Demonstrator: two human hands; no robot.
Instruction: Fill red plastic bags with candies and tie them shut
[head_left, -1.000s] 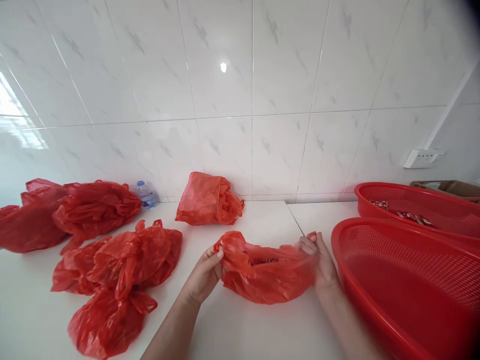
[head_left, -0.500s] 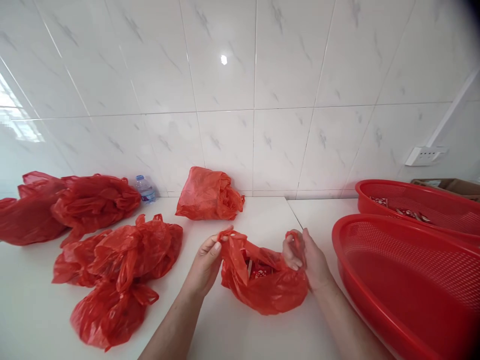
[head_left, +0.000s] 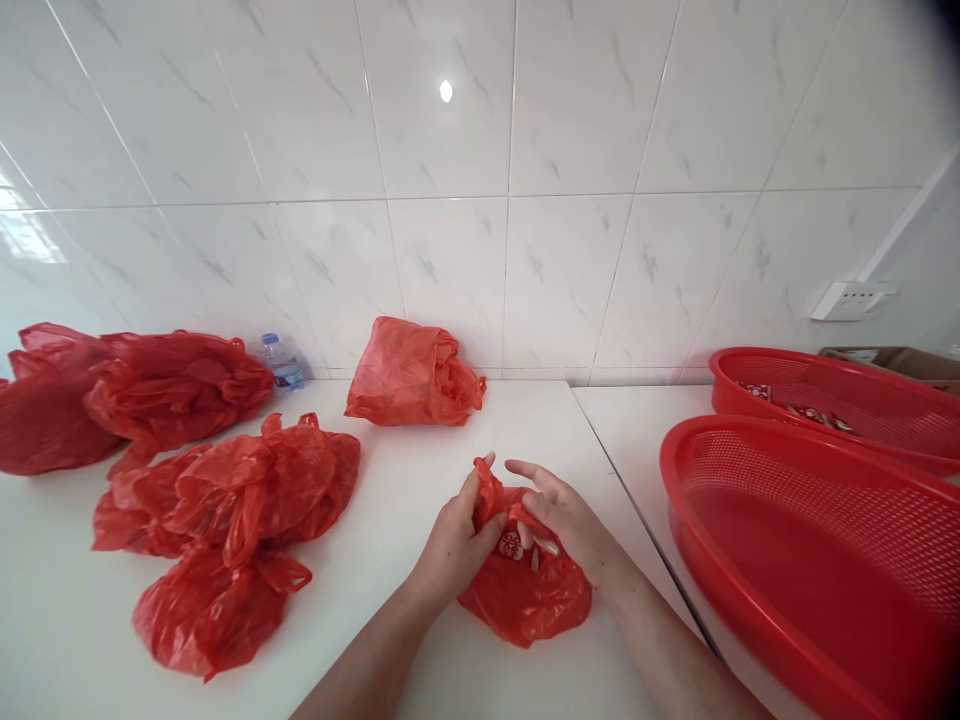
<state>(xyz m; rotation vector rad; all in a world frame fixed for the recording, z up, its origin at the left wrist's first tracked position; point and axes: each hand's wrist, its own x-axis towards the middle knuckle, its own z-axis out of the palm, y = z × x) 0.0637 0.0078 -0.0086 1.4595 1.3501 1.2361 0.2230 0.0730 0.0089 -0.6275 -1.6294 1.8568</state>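
Observation:
A red plastic bag (head_left: 529, 605) rests on the white table in front of me, bunched at its mouth. Through the opening shows a small red-and-white patterned packet (head_left: 511, 545). My left hand (head_left: 461, 535) is closed on the left side of the bag's mouth, thumb pressing the film. At the opposite side, my right hand (head_left: 566, 520) grips the other handle, with the index finger stretched out toward the left hand. The two hands are close together, and the rest of what the bag contains is hidden.
Several filled red bags (head_left: 225, 500) lie at the left, near a water bottle (head_left: 282, 363). Another folded red bag (head_left: 412, 372) stands by the tiled wall. Right of me are a large red basket (head_left: 679, 480) and a second basket (head_left: 720, 375) holding patterned packets.
My hands have come closer together, drawing the bag's two handles inward, so its mouth is narrower. The view has shifted slightly.

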